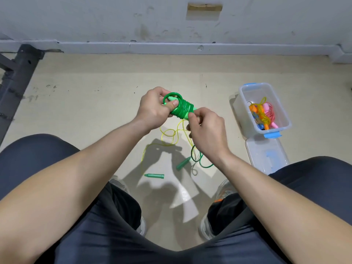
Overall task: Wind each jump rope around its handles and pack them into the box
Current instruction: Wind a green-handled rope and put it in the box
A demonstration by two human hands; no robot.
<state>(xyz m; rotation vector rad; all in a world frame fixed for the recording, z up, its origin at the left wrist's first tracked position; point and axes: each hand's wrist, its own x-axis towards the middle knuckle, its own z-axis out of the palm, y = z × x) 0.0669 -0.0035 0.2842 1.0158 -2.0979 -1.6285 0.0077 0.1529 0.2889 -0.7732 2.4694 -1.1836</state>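
Left hand (pixel 152 109): fingers curled tight round the left end of the green jump rope (pixel 182 108), thumb pressed flat on the pale green handles (pixel 172 100) showing through the coils. Cord wound in many turns around those handles, one wider loop standing loose at the upper left end. Bundle held in the air, tilted, above the middle of the floor (pixel 85 88), between the knees and the far edge by the wall (pixel 114 20).

Right hand (pixel 206 128): thumb and forefinger closed in a pinch at the lower right end of the bundle, remaining fingers curled toward the palm. Cord or handle tip between the fingertips: cannot tell, hidden by the knuckles.

Below the hands, flat on the floor: yellow-green rope (pixel 167 133) in slack loops, two green handles (pixel 154 176) lying apart from each other toward the near edge, by the shoes (pixel 223 189). Dark green cord (pixel 204 165) curling out beneath the right wrist; attached to which rope, unclear.

Toward the right edge of the floor: clear box (pixel 245 105) with blue clips, open, upright. Inside, packed ropes (pixel 263 115) in orange, pink and yellow, bunched toward the near end. Clear lid (pixel 266 159) flat on the floor just beside the box's near end, partly behind the right knee.
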